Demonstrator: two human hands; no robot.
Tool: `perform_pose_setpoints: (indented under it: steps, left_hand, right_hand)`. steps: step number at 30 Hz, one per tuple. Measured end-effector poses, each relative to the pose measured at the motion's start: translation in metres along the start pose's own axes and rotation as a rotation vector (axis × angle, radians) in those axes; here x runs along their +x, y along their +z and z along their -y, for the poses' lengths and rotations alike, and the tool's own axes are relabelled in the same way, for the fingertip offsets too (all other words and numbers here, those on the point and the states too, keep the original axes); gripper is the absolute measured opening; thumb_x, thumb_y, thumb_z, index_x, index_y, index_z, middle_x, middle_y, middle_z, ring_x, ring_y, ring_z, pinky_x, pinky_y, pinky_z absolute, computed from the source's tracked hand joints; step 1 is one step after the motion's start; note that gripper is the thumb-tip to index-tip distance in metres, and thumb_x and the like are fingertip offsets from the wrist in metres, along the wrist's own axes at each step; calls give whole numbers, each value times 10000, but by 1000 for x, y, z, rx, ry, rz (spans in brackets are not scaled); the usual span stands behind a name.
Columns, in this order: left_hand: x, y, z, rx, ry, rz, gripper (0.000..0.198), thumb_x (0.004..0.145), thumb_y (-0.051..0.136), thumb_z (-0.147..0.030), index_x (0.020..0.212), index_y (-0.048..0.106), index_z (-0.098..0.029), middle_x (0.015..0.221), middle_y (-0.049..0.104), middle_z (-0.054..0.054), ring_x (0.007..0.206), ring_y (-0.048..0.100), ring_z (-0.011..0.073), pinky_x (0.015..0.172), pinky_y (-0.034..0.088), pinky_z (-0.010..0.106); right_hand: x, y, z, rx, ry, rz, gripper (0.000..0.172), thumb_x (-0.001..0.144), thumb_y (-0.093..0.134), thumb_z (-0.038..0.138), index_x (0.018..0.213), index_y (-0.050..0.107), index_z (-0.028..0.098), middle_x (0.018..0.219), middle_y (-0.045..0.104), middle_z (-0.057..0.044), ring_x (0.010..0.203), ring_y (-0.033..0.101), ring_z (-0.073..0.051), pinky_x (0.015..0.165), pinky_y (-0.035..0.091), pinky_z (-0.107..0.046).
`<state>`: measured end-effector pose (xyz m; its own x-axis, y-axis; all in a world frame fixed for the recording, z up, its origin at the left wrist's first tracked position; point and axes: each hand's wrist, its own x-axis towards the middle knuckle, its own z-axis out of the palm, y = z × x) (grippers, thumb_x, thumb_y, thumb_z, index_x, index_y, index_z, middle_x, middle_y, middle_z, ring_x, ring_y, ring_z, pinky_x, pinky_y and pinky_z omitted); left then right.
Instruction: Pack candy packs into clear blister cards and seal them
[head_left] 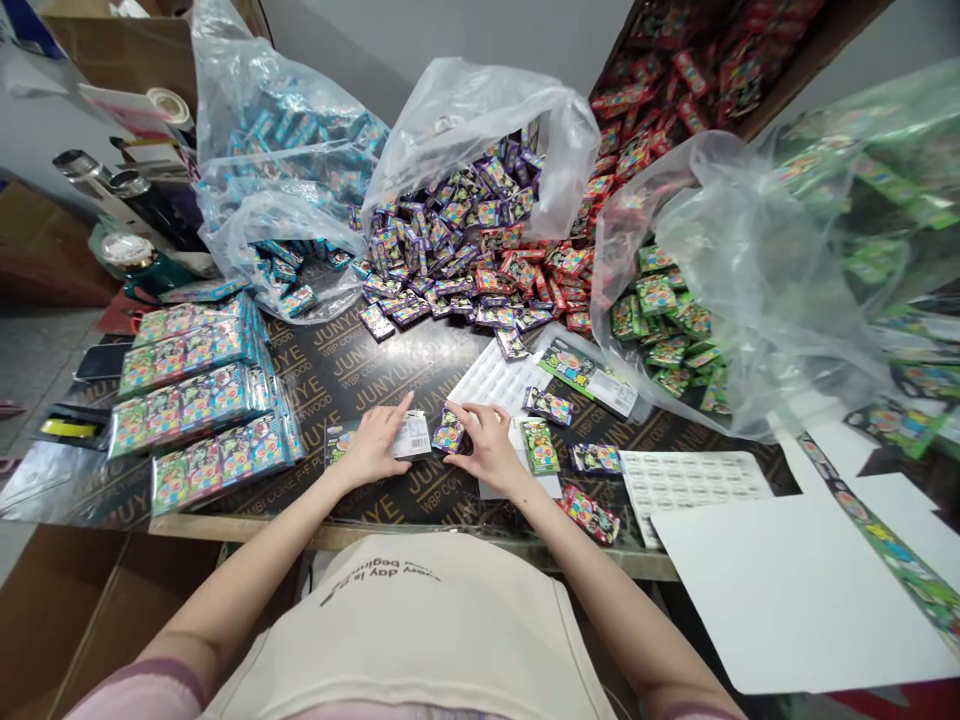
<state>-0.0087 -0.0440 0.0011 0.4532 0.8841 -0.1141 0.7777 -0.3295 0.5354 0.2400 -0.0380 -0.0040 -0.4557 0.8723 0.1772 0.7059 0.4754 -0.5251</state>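
Observation:
My left hand [379, 440] rests over a flat packet [414, 436] on the table, thumb and forefinger at its two long edges. A white label with a barcode shows at the packet's right end, and a colourful part peeks out left of the hand. Between the thumb and fingers of my right hand [487, 445] is a small purple box [448, 432] with a colourful print. Close by on the right lie a purple box [548, 405], a green box [540, 446], another purple box [596, 459] and a red pack [590, 514].
Plastic bags spill blue boxes [281, 265], purple boxes [450, 220] and green boxes [667, 310]; red boxes [555, 275] heap between. Wrapped colourful sets [217, 440] stack at left. Sticker sheets [694, 485] and white card [802, 590] lie right. Flasks [135, 260] stand back left.

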Motion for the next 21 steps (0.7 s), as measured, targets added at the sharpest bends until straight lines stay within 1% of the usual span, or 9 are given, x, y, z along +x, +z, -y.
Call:
perform_pose_setpoints:
  steps: [3,6,9,11,14,15,17,19,21]
  left_hand:
    - [-2,-2,-2,-70,18,-52,1182,593,732,-254,1498,-29,-240,1249,501,105,1126,463,300,973,354,452]
    - [-2,-7,-6,-138,86,-28,1196,592,725,-224,1494,-61,-245,1259,498,100,1133,462,294,999,340,461]
    - [-1,-9,-6,-167,54,-50,1192,601,727,-242,1493,-63,-245,1263,498,105,1139,462,299,997,342,473]
    - [1,-9,-4,-177,26,-84,1191,609,728,-257,1491,-73,-244,1260,503,105,1136,466,296,993,345,477]
    - [4,-7,-1,-166,32,-92,1180,617,724,-258,1490,-69,-241,1265,500,103,1136,462,289,994,348,468]
    - [5,-7,1,-151,36,-87,1170,620,721,-259,1491,-58,-238,1274,492,106,1137,459,289,993,349,464]
    - [6,-5,4,-111,41,-75,1146,626,715,-262,1495,-32,-228,1286,479,114,1136,454,292,989,353,459]
    - [7,-2,7,-59,46,-59,1130,619,712,-255,1497,1,-220,1277,480,117,1133,451,299,991,347,464]
    - [8,1,10,-15,50,-42,1118,606,710,-238,1498,37,-216,1249,492,115,1137,447,305,1004,330,473]
  right_hand:
    - [0,5,0,105,-31,43,799,719,701,509,1382,375,205,1245,553,-147,1158,508,-296,969,310,-461]
    - [2,4,1,253,-102,98,874,715,682,561,1422,302,216,1327,519,-141,1184,503,-280,972,346,-427]
    - [1,5,6,230,-16,-34,958,684,673,624,1445,260,215,1290,552,-143,1177,509,-306,1006,305,-475]
    - [1,5,11,218,42,-100,852,772,607,578,1453,246,214,1150,635,-110,1121,548,-288,1022,270,-491]
    - [17,3,7,249,-16,-45,578,907,453,434,1430,305,239,976,690,-45,1018,596,-228,1018,272,-454]
    - [29,1,0,224,-3,-77,525,917,429,414,1407,349,243,979,687,-46,1012,592,-224,1008,281,-446]
    - [59,-6,-23,88,136,-257,505,900,445,426,1363,421,227,1063,652,-86,1055,551,-251,983,296,-453]
    - [95,-15,-57,-106,307,-404,615,832,532,464,1374,417,199,1235,547,-156,1169,455,-318,978,283,-494]
    - [129,-25,-91,-238,383,-396,752,760,608,469,1414,355,198,1391,388,-197,1274,331,-376,979,263,-538]
